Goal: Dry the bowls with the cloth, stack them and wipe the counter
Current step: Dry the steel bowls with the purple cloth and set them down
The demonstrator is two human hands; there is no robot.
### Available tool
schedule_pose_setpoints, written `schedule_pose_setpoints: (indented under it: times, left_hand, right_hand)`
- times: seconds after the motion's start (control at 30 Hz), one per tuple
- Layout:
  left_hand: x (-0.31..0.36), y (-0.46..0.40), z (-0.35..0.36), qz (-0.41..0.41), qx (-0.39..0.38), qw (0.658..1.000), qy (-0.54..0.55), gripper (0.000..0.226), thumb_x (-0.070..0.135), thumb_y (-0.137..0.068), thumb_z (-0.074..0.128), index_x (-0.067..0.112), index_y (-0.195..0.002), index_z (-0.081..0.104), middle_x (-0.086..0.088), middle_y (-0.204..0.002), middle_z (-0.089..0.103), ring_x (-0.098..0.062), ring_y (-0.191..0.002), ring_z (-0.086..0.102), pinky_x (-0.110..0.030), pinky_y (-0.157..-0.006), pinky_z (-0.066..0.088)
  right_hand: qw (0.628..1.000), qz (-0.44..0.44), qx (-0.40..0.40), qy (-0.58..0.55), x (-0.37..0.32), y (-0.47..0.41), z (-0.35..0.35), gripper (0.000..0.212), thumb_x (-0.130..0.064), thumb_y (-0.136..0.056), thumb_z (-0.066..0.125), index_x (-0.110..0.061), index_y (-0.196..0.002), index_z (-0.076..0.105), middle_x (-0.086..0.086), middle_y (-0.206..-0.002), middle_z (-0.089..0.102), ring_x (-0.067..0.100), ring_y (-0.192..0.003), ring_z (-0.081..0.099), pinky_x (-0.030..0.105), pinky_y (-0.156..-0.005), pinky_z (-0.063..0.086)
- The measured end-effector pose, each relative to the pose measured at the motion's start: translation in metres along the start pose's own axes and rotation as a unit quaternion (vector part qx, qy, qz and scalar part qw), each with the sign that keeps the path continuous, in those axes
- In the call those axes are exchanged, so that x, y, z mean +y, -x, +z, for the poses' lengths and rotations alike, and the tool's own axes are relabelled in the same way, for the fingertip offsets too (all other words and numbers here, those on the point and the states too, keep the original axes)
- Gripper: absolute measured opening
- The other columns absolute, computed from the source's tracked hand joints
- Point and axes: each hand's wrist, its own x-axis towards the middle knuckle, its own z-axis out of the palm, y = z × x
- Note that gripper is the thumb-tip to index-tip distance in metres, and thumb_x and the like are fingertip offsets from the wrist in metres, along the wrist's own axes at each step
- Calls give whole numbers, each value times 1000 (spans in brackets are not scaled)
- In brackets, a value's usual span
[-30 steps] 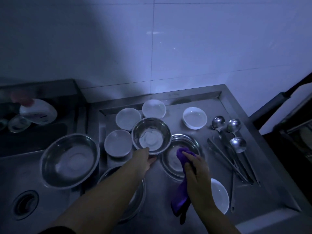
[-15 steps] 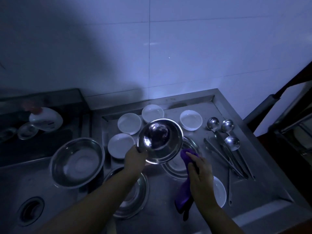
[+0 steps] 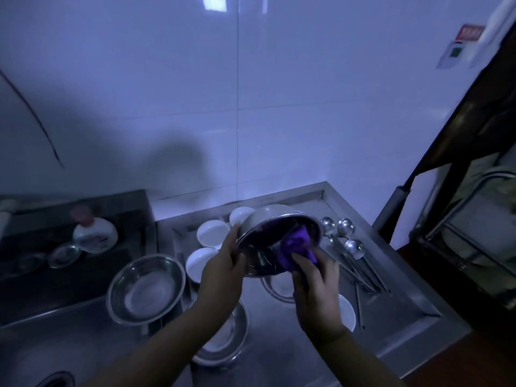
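1. Nearest the camera, a steel bowl (image 3: 223, 339) sits on the counter (image 3: 391, 325) under the left forearm, partly hidden by it.
2. The left hand (image 3: 220, 275) grips the near-left rim of a raised steel bowl (image 3: 268, 236), fingers curled over the edge. The bowl is held above the counter and tilted so its opening faces the person.
3. The right hand (image 3: 315, 283) clutches a purple cloth (image 3: 296, 247) and presses it into the inside of the raised bowl.
4. A white bowl (image 3: 347, 314) shows just right of the right wrist, on the counter.
5. To the left, a large steel basin (image 3: 146, 289) rests at the edge of the sink (image 3: 42, 358).
6. Under the raised bowl, another steel dish (image 3: 279, 289) lies on the counter, mostly covered.
7. Farther back, small white bowls (image 3: 213, 233) stand near the counter's rear edge, beside the raised bowl.
8. On the right lie ladles (image 3: 346, 227) and long tongs (image 3: 354, 269).
9. At the far left, a white bottle (image 3: 95, 233) stands beyond the sink.
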Motion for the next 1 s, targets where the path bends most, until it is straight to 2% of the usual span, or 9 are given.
schedule_pose_setpoints:
  times: [0.1, 0.17, 0.27, 0.4, 0.5, 0.63, 0.73, 0.83, 1.0]
  left_hand:
    - [18, 14, -9, 27, -1, 999, 46, 49, 13, -94, 49, 40, -135, 43, 21, -99, 66, 3, -93, 62, -34, -85, 54]
    - [29, 22, -13, 27, 6, 996, 90, 43, 14, -95, 47, 36, -132, 46, 12, -105, 66, -9, -97, 65, -42, -85, 55]
    - [43, 33, -18, -13, 29, 983, 179, 39, 13, -96, 45, 33, -129, 49, 2, -110, 66, -20, -96, 66, -47, -81, 57]
    - [51, 43, -31, -33, 63, 986, 153, 27, 29, -95, 46, 38, -120, 51, -2, -108, 68, -24, -98, 65, -50, -92, 50]
    - [55, 47, -46, -35, 61, 989, 129, 21, 30, -94, 45, 41, -109, 56, -4, -102, 68, -29, -94, 66, -51, -87, 52]
    - [58, 54, -70, -9, 14, 992, 129, 23, 20, -95, 44, 30, -105, 62, -12, -87, 69, -29, -70, 70, -41, -57, 58]
    - [60, 55, -87, 7, -6, 997, 75, 29, 29, -85, 48, 49, -102, 59, -6, -83, 71, -29, -75, 69, -50, -67, 58]
    - [70, 52, -98, 7, -21, 998, 55, 40, 27, -77, 46, 62, -94, 56, -4, -89, 69, -31, -84, 68, -53, -72, 57]
    - [79, 52, -101, -15, 22, 995, 93, 39, 30, -74, 44, 40, -109, 58, -9, -91, 69, -34, -87, 67, -52, -75, 56]
  right_hand:
    - [993, -15, -33, 110, -25, -19, -2, 34, -22, -89, 46, -14, -118, 62, 15, -116, 57, 29, -100, 48, 38, -82, 41]
    - [984, -13, -58, 168, -46, -21, -1, 37, -25, -88, 44, -11, -113, 67, 15, -114, 62, 32, -100, 56, 41, -82, 45]
    - [986, -24, -84, 140, -77, -14, 1, 37, -25, -86, 47, -13, -115, 66, 10, -112, 64, 30, -99, 61, 39, -83, 43]
    - [987, -46, -118, 98, -109, -11, 3, 51, -29, -79, 54, -21, -129, 55, 2, -114, 62, 22, -101, 57, 37, -80, 39]
    - [979, -111, -120, 119, -111, -10, 1, 58, -32, -76, 59, -22, -132, 49, 2, -115, 61, 21, -101, 57, 36, -78, 38]
    - [939, -267, -117, 181, -88, -13, -6, 41, -27, -84, 54, -18, -124, 58, 3, -108, 64, 23, -92, 61, 35, -73, 40]
    - [889, -370, -137, 231, -69, -32, -23, 35, -21, -84, 56, -15, -118, 62, 7, -106, 66, 26, -90, 62, 36, -73, 44]
    - [861, -407, -136, 274, -66, -53, -35, 34, -14, -81, 55, -14, -114, 65, 9, -106, 67, 29, -95, 62, 38, -80, 48]
    - [922, -305, -56, 233, -103, -48, -22, 33, -13, -76, 52, -10, -102, 73, 10, -97, 71, 26, -85, 67, 35, -78, 53]
